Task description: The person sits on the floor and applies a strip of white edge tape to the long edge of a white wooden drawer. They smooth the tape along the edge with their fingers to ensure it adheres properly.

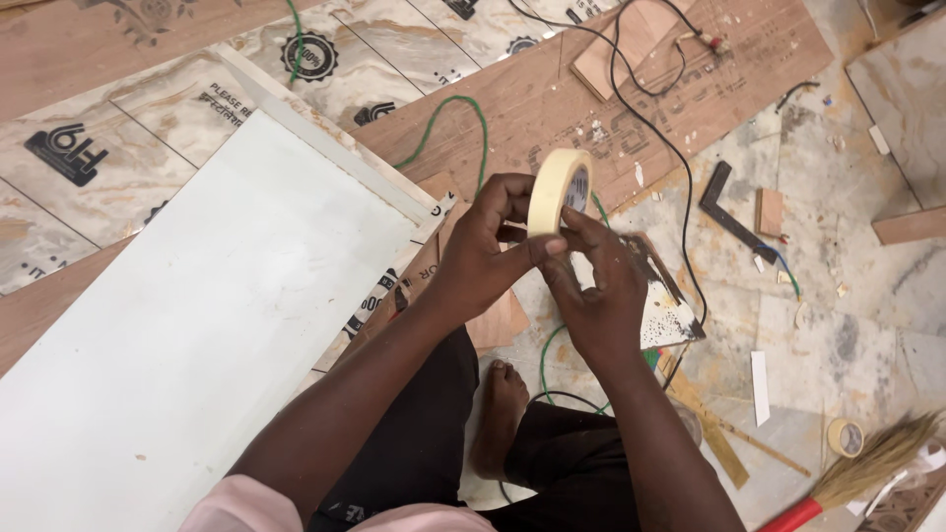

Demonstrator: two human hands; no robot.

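Nearest the camera are the person's pink sleeves at the bottom edge, dark trousers and a bare foot [503, 399] planted on the floor [847, 325]. Above the foot both forearms rise and meet at a roll of masking tape [557, 190], held in the air over the floor's middle. The roll stands on edge, its flat face and open core turned to the right and slightly up, so its axis runs roughly left to right. The left hand [488, 246] wraps the roll from the left, fingers curled over its top and rear, thumb beneath. The right hand [591, 286] comes in from below right, thumb and forefinger pinched at the lower rim of the roll; whether they grip a loose tape end cannot be told. Just under the hands lie brown plywood scraps [493, 320] and a looping green cable [463, 123]. To the left a long white board [197, 325] lies slantwise on the floor, reaching toward the lower left corner. To the right run a black cable [680, 187] and a black try square [724, 207], and in the lower right corner sit a second, smaller tape roll [845, 436] and a straw broom with a red handle [867, 468]. No containers show.
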